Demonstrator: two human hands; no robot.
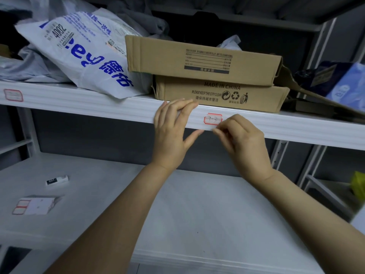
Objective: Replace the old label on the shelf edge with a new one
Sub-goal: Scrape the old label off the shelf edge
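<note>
- Here, the label (213,119), red-bordered with handwriting on it, is stuck flat on the front of the white shelf edge (286,127), just below the boxes.
- The left hand (173,131) rests on the shelf edge just left of the label. Its fingers lie nearly straight along the front face, its thumb reaches out under the lip, and it grasps nothing.
- The right hand (245,143) is curled, thumb and fingertips bunched at the label's lower right corner. Whether they have hold of that corner I cannot tell.
- Two flat cardboard boxes (203,58) are stacked on the shelf above the hands, the upper one askew.
- A white bag (79,52) with blue print leans to the left of the boxes, and its corner hangs over the edge.
- A second label (13,94) is stuck far to the left on the same edge.
- On the lower shelf (197,214), at the left, lie a stack of label sheets (37,204) and, near it, a small tag (57,179).
</note>
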